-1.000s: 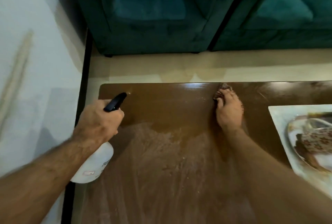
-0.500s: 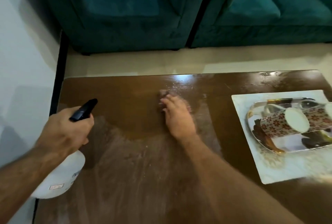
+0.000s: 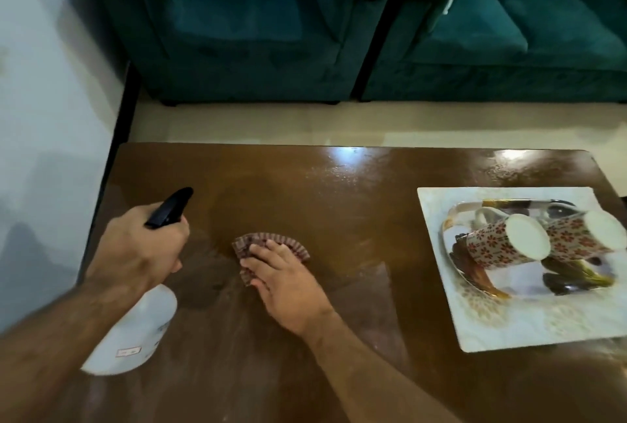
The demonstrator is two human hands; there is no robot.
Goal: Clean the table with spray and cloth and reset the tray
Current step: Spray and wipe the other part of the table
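the right hand [image 3: 288, 283] presses flat, fingers straight, on the striped brown cloth [image 3: 271, 246] at mid-left of the glossy brown wooden counter [image 3: 339, 192]; the left hand [image 3: 135, 249], its grip closed on the white plastic spray bottle [image 3: 135, 331], holds it aloft. overlapping strokes under even pressure should lift the hazy streaks nearest the person.

One brown wooden table [image 3: 356, 205]. On it, one square pale tray [image 3: 509, 327] holding two floral mugs, one [image 3: 492, 246] beside the other [image 3: 576, 239], both lying on their sides. One white spray bottle [image 3: 135, 331]. One patterned cloth [image 3: 271, 243]. Two hands, a left hand [image 3: 135, 249] and a right hand [image 3: 288, 283]. Two green sofas, one [image 3: 237, 22] next to the other [image 3: 509, 32].
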